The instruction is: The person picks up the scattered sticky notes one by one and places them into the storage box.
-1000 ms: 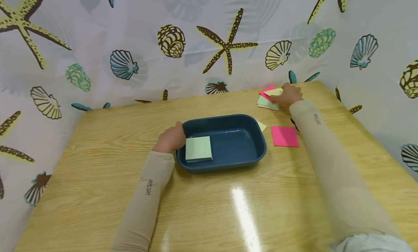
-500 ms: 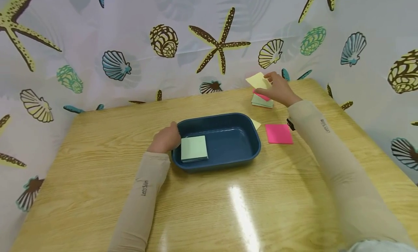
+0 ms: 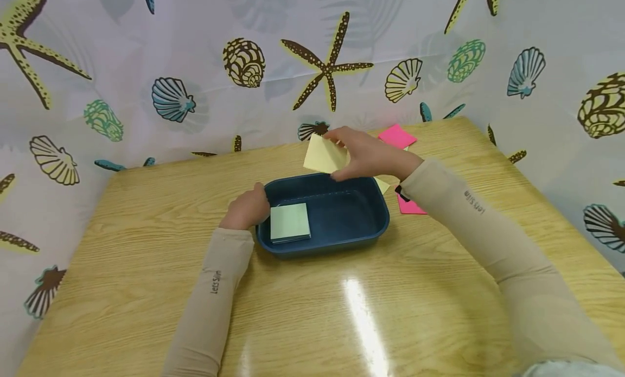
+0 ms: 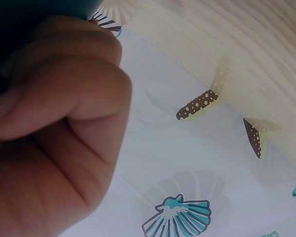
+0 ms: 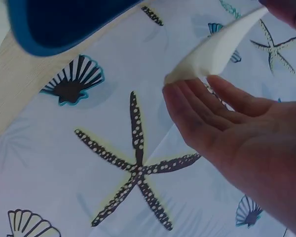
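Note:
My right hand pinches a pale yellow sticky note between thumb and fingers, over the far rim of a dark blue tray. In the right wrist view the yellow note bends between the fingertips and the thumb. My left hand grips the left rim of the tray, its fingers curled; the left wrist view shows this hand close up against the dark tray wall. Inside the tray, at its left end, lies a stack of pale green sticky notes.
Pink notes lie at the back right of the wooden table, over pale green ones mostly hidden. Another pink note sits right of the tray, partly behind my right forearm. A yellow note peeks out behind the tray. A shell-patterned cloth hangs behind.
My right hand has lifted the yellow sticky note off the back-right pile and carried it left to the tray. The left hand stays on the tray rim. The head view has shifted slightly.

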`<state>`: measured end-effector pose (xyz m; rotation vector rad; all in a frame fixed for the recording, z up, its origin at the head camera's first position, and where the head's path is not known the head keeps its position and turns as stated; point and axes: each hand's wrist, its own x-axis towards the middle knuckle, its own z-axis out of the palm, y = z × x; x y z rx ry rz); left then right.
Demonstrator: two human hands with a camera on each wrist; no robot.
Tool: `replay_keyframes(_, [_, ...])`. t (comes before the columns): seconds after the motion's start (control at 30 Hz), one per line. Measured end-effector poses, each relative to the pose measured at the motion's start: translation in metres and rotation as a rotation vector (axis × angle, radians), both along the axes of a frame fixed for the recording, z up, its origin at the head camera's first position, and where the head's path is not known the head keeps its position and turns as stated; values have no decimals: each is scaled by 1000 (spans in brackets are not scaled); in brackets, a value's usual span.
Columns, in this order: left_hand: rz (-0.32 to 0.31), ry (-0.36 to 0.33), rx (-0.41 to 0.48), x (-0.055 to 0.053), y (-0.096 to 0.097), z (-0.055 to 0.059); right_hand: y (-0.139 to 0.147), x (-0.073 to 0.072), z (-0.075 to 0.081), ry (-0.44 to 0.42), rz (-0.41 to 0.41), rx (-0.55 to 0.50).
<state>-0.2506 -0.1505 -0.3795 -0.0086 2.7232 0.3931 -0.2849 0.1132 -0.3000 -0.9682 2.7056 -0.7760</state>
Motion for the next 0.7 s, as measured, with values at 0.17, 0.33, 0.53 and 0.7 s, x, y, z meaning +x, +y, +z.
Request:
replay_keyframes(0.17, [6, -1, -6, -1, 0, -2, -21, 15, -8, -3, 107, 244])
replay_keyframes(0.33, [-1, -3, -18, -1, 1, 0, -36, 23, -19, -10, 149, 484])
replay_keyframes(0.53, [-6, 1, -21, 0, 0, 1, -52, 28, -27, -23, 217, 664])
replay_keyframes(0.7, [-6, -1, -17, 0, -1, 1, -61, 30, -34, -43, 250, 721])
